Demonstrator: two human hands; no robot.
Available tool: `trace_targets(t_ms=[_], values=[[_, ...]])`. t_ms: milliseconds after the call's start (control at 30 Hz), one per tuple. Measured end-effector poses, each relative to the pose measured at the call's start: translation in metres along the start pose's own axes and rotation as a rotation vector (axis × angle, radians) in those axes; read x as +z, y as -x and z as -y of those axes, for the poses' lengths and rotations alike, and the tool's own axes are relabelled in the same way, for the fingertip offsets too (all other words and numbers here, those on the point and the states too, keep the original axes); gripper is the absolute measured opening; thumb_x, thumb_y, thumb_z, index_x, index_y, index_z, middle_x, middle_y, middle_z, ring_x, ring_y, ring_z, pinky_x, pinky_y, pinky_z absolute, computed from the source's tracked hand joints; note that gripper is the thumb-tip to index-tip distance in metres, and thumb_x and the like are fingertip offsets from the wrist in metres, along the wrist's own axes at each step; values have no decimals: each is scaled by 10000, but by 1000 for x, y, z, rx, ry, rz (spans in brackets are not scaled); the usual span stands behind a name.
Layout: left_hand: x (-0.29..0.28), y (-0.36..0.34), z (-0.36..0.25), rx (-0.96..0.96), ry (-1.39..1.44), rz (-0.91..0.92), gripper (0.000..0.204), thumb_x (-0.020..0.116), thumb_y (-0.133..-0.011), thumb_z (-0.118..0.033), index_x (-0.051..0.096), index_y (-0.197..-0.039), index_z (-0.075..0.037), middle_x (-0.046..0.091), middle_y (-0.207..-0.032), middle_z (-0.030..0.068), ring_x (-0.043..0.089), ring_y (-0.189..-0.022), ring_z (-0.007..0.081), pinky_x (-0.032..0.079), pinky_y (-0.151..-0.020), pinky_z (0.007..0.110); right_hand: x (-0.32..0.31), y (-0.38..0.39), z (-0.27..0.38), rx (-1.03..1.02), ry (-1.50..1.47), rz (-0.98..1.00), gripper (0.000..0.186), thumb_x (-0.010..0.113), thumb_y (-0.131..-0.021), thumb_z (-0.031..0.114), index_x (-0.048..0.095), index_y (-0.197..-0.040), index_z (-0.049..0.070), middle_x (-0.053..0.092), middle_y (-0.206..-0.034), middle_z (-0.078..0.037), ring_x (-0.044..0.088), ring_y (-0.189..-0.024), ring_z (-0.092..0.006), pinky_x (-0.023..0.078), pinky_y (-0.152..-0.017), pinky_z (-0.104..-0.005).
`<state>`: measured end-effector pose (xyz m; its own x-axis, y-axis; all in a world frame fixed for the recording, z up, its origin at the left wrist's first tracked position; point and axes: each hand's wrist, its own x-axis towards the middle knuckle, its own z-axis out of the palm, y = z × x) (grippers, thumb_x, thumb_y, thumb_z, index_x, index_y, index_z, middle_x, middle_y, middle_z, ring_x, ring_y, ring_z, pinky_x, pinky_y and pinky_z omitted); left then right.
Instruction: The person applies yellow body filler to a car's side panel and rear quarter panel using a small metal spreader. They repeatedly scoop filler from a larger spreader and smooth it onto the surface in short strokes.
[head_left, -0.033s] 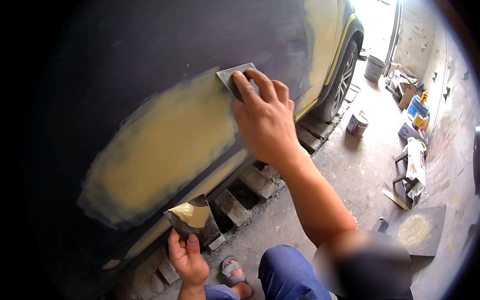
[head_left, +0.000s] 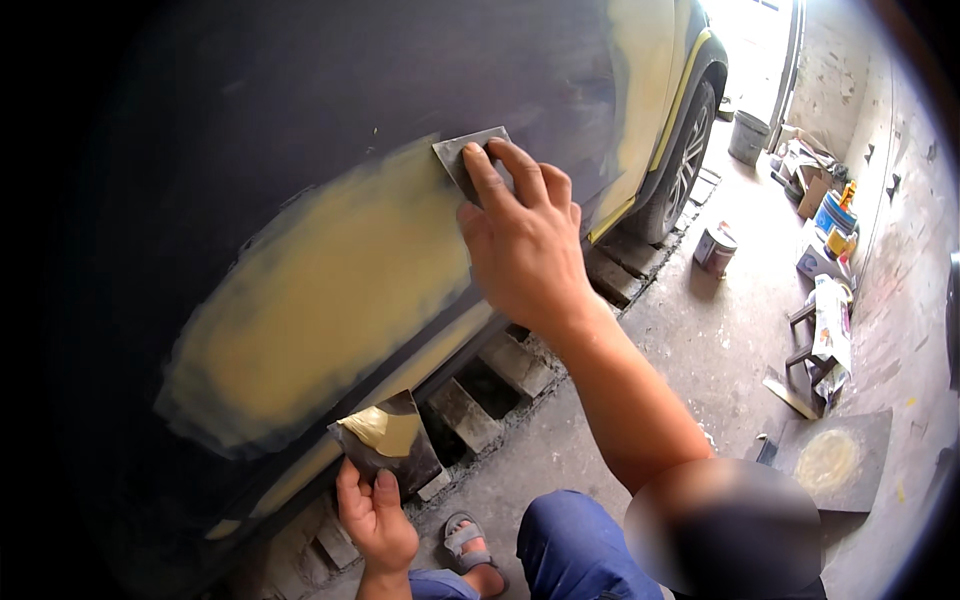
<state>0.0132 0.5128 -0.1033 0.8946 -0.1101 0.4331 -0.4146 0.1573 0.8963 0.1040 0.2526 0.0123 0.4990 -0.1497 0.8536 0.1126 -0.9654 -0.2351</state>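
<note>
The car [head_left: 500, 60] stands before me, with a filler patch [head_left: 320, 290] on its side. My right hand [head_left: 530, 250] has a scraper [head_left: 453, 155] at that side; my left hand [head_left: 378, 515], holding a plate [head_left: 408, 470] with putty [head_left: 388, 430] on it, is in front of the car's lower edge. On the floor [head_left: 660, 360], right of the car, are a tin [head_left: 715, 252] and a bucket [head_left: 747, 138].

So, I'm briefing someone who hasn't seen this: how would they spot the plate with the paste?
Start at the car's dark side panel with its large yellowish patch. Below the patch in view, the left grip holds a small dark plate. Unlike the grey plate in the right grip, it carries a pale-yellow dollop of paste.
</note>
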Motion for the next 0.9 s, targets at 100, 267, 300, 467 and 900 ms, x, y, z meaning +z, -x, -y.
trace_targets(t_ms=[100, 267, 300, 467, 900], values=[[-3, 0, -1, -1, 19, 26, 416, 486, -992, -20, 414, -1396, 50, 566, -1314, 137, 542, -1199, 187, 377, -1069, 325, 9, 13, 0, 0, -38, 31, 528, 607, -892, 201, 492, -1400, 115, 431, -1441, -122, 428, -1208, -378, 396, -937, -514], [-4, -1, 1, -10, 25, 17, 417, 486, -987, -18, 417, -1392, 53, 561, -1314, 143, 542, -1195, 193, 380, -1068, 332, 24, 41, -9, -22, -64, 64, 541, 630, -866, 180, 506, -1391, 129, 431, -1444, -112, 436, -1199, -375, 400, -931, -511], [-5, 0, 1, -13, 22, 14, 417, 488, -987, -21, 417, -1391, 53, 561, -1313, 144, 542, -1194, 194, 380, -1069, 335, 26, 47, -11, -24, -71, 76, 544, 635, -861, 176, 509, -1389, 133, 432, -1444, -109, 437, -1198, -373, 401, -932, -510], [-3, -1, 2, -23, 9, 11, 428, 499, -980, -35, 419, -1391, 55, 558, -1316, 149, 535, -1205, 200, 370, -1077, 344, 29, 72, -15, -9, -87, 145, 566, 662, -838, 178, 518, -1385, 156, 441, -1441, -92, 437, -1197, -368, 402, -935, -508], [1, 2, -4, -28, 12, 1, 405, 481, -990, -24, 417, -1381, 66, 572, -1294, 139, 551, -1168, 175, 385, -1045, 310, -12, 77, -20, -5, -49, 206, 529, 635, -841, 189, 518, -1355, 145, 464, -1401, -89, 443, -1187, -368, 400, -925, -514]])
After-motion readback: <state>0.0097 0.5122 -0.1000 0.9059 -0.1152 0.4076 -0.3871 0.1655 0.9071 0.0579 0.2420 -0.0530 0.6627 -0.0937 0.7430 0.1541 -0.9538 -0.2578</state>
